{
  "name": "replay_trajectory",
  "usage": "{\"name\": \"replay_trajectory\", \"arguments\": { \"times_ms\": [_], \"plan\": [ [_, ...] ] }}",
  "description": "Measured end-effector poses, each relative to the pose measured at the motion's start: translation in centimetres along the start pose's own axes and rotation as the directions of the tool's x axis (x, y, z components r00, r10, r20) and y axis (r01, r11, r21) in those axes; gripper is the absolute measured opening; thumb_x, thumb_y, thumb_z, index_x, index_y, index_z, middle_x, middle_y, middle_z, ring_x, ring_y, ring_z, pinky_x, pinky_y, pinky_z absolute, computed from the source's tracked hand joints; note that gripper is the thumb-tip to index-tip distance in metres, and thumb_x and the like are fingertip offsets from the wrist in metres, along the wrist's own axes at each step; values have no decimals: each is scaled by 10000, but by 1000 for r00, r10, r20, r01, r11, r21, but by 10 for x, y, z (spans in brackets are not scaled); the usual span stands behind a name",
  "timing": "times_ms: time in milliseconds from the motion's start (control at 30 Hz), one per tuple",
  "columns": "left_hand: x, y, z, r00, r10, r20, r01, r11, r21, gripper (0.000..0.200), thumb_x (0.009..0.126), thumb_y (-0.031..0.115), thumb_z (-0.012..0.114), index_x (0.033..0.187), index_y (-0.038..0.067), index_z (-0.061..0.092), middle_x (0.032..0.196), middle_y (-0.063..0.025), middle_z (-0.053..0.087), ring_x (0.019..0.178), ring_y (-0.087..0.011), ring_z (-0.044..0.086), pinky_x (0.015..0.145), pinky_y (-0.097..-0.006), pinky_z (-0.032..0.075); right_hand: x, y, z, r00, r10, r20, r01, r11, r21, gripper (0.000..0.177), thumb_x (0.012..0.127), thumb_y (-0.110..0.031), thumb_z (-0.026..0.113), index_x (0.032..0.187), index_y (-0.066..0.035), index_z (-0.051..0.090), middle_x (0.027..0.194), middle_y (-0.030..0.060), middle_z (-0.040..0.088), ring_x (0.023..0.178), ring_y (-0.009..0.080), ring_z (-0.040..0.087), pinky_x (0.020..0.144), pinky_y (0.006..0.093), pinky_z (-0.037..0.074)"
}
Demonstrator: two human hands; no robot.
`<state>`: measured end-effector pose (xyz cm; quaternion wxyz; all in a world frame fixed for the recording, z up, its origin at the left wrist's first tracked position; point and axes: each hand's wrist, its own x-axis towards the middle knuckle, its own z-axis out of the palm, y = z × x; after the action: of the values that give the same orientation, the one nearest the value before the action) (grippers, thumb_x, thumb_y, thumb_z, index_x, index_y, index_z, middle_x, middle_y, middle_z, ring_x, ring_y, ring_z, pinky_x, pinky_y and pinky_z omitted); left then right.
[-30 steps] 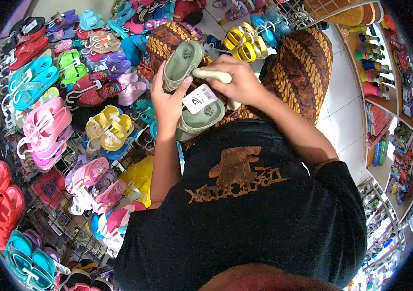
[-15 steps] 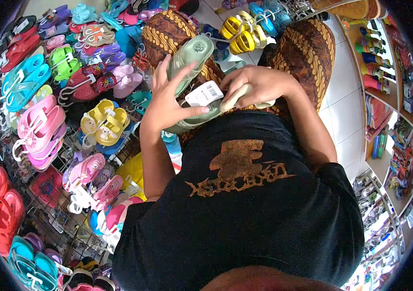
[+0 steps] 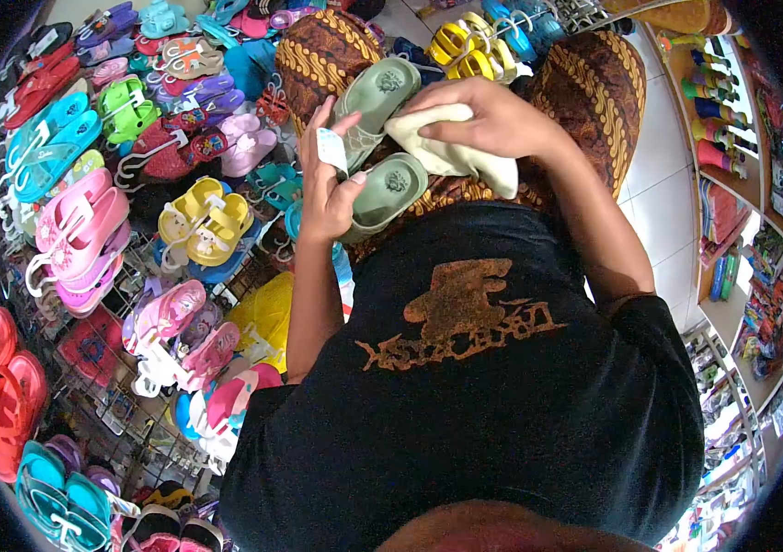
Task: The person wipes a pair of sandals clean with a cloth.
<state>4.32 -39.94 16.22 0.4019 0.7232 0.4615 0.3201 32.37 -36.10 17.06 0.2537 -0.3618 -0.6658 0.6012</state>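
A pair of sage-green sandals lies over my lap, the upper sandal (image 3: 375,109) angled away from me and the lower sandal (image 3: 389,191) closer to my shirt. My left hand (image 3: 325,198) is closed round their left ends, thumb on the lower one, and covers part of both. A white price tag (image 3: 331,147) lies against its fingers. In my right hand (image 3: 497,115) is a bunched cream cloth (image 3: 451,152), pressed along the right edge of the sandals. Its loose end hangs down toward my shirt.
Racks of colourful children's sandals fill the left, among them a pink pair (image 3: 79,216) and a yellow pair (image 3: 205,221). Yellow sandals (image 3: 474,51) sit beyond my patterned-clothed knees. Shelves of goods (image 3: 731,184) line the right, beside white floor tiles (image 3: 658,147).
The cloth has opened out and moved up beside the upper sandal. My left hand has turned and closed on the sandals, and the tag has shifted left from between them.
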Motion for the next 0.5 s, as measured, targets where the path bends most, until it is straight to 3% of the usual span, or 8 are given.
{"name": "replay_trajectory", "arguments": {
  "times_ms": [67,100,200,300,333,367,433,500],
  "plan": [
    [-2,-5,3,1000,11,-27,-10,999,34,677,874,474,561,1386,31,580,1541,-249,413,1448,-428,355,1200,-526,203,3,-9,10,980,-197,-29,185,954,-235,380,844,-37,715,1223,-68,723,1166,131,684,1102,301,667,978,379,522],
    [-2,-8,3,999,13,-34,-11,998,55,681,875,480,558,1385,30,579,1537,-248,416,1440,-428,364,1197,-526,205,0,-22,17,968,-242,-60,209,919,-333,358,812,-93,729,1169,-112,752,1094,108,688,1058,327,667,945,415,537],
    [-4,-10,6,998,15,-62,-9,995,97,675,882,485,552,1381,32,579,1523,-245,427,1426,-425,376,1189,-522,208,-13,-36,22,965,-262,0,224,823,-522,373,800,-113,756,1170,-167,756,1107,114,675,1122,322,644,983,430,514],
    [0,-5,6,998,8,-63,1,989,147,650,891,493,558,1376,62,584,1496,-234,449,1407,-407,392,1172,-513,220,-28,-34,9,996,48,71,2,811,-585,374,793,-118,764,1163,-177,761,1114,125,676,1110,329,650,964,437,527],
    [3,-1,7,998,-9,-60,19,985,174,649,889,498,565,1373,66,585,1487,-230,455,1403,-403,395,1166,-511,224,-33,-26,4,987,151,56,-79,756,-649,363,788,-126,770,1144,-194,770,1095,133,673,1090,327,659,938,449,539],
    [5,3,8,998,-25,-56,36,979,198,649,888,503,572,1371,70,587,1479,-227,462,1399,-399,398,1161,-510,228,-37,-17,-2,988,152,37,-76,673,-736,340,785,-130,770,1113,-219,782,1069,135,667,1069,336,665,925,463,544],
    [11,5,13,997,9,-82,12,967,253,584,893,479,616,1351,117,611,1451,-204,482,1382,-386,412,1142,-505,250,-29,-30,0,983,-80,-162,-50,740,-671,328,768,-120,765,1084,-205,788,1069,127,665,1047,339,670,920,458,545],
    [14,7,20,996,4,-88,27,935,355,547,896,455,634,1342,139,621,1442,-195,490,1373,-379,419,1137,-501,258,-21,-49,8,971,-214,-103,92,736,-670,284,749,-128,756,1029,-153,786,1059,113,660,1030,340,668,902,453,544]
  ]
}}
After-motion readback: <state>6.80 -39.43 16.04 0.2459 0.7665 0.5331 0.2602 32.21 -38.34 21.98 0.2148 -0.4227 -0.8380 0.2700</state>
